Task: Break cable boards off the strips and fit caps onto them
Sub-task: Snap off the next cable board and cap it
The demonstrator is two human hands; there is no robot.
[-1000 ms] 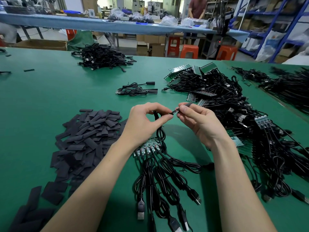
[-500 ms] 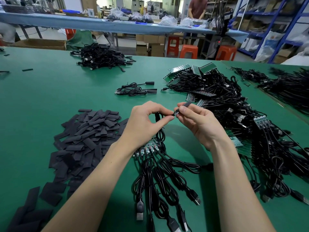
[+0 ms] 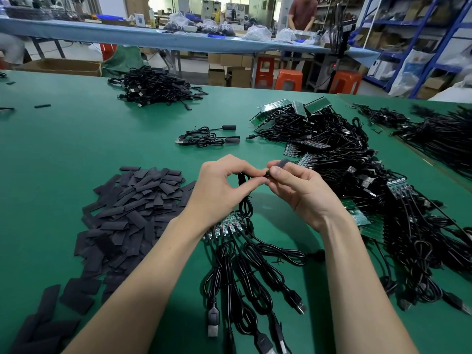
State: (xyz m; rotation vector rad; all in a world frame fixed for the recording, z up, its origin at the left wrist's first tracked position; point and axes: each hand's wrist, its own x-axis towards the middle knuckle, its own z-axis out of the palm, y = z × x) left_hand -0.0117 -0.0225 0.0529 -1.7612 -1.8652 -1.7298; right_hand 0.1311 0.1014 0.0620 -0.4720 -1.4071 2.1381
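My left hand (image 3: 219, 190) pinches the black cable (image 3: 244, 198) just behind its board end, thumb and forefinger closed on it. My right hand (image 3: 298, 190) pinches a dark cap (image 3: 281, 164) between thumb and forefinger, and the cap's end meets the cable's tip between the two hands. The cable hangs down to a green board strip (image 3: 226, 224) lying on the table under my left wrist, with several USB cables fanning toward me. A heap of loose black caps (image 3: 132, 208) lies to the left.
A big tangle of cabled strips (image 3: 357, 180) fills the right side. Two capped cables (image 3: 209, 136) lie ahead of my hands, and a pile of finished cables (image 3: 155, 88) sits at the far left. The green table (image 3: 63, 149) ends at a far aisle with orange stools.
The cap in my right hand has slid closer onto the cable tip, and both hands stay at the same spot above the strip.
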